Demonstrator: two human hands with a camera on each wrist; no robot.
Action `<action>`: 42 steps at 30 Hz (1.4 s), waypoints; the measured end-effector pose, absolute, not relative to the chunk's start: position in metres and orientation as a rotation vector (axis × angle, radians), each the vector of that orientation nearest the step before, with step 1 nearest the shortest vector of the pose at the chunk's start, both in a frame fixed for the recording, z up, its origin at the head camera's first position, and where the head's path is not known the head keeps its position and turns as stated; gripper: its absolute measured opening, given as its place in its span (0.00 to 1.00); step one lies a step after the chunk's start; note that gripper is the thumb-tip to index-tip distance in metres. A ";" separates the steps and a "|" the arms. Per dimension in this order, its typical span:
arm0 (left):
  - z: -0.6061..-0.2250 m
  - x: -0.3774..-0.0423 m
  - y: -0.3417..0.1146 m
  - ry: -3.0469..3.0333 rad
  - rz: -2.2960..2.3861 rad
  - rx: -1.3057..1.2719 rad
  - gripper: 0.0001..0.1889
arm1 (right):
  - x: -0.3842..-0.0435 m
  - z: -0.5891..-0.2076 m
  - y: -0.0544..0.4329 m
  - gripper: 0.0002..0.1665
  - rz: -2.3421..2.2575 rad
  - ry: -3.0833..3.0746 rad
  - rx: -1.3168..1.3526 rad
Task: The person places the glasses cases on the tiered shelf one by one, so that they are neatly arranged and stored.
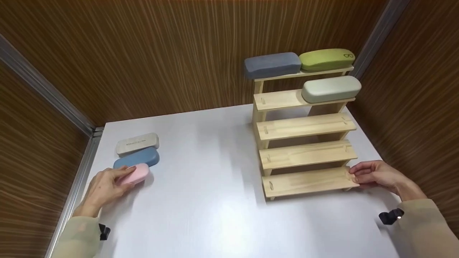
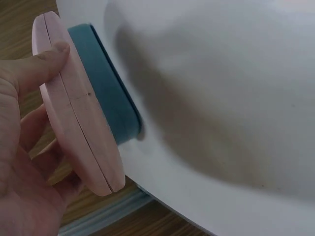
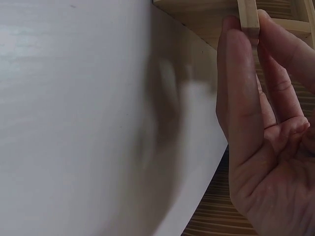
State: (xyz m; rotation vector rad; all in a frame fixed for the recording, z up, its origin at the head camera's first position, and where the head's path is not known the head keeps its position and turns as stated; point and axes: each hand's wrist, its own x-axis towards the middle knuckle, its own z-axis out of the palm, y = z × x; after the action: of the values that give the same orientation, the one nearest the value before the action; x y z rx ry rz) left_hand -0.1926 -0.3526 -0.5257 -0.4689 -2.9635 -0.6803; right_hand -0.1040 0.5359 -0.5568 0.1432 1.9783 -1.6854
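Observation:
My left hand [image 1: 104, 186] grips a pink glasses case [image 1: 138, 173], thumb on one long side and fingers on the other. In the left wrist view the pink case [image 2: 81, 108] shows its seam line, with a blue glasses case [image 2: 106, 83] behind it. That blue case [image 1: 138, 157] lies on the table just beyond my left hand, against a pale grey-white case [image 1: 137, 143]. At the right, my right hand [image 1: 382, 177] pinches the right end of the lowest board of a stepped wooden rack [image 1: 308, 182]. The board's end [image 3: 250, 24] sits between thumb and fingers in the right wrist view.
On the rack's top step rest a grey-blue case [image 1: 272, 65] and a lime green case [image 1: 327, 59]. A pale green case [image 1: 331, 89] sits at the right of the step below. Wood-grain panels [image 1: 172, 53] enclose the white table [image 1: 208, 172] at the back and sides.

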 end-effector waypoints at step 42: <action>-0.475 -0.242 -0.235 -2.786 -0.931 -0.729 0.27 | -0.104 -0.556 0.537 0.22 -1.699 1.967 0.096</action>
State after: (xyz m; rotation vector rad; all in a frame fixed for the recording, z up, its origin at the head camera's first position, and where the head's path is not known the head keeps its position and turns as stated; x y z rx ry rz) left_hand -0.2418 -0.2350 -0.4755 -0.7289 -2.7864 -0.9305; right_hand -0.1040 0.5367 -0.5564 0.0958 1.9673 -1.6992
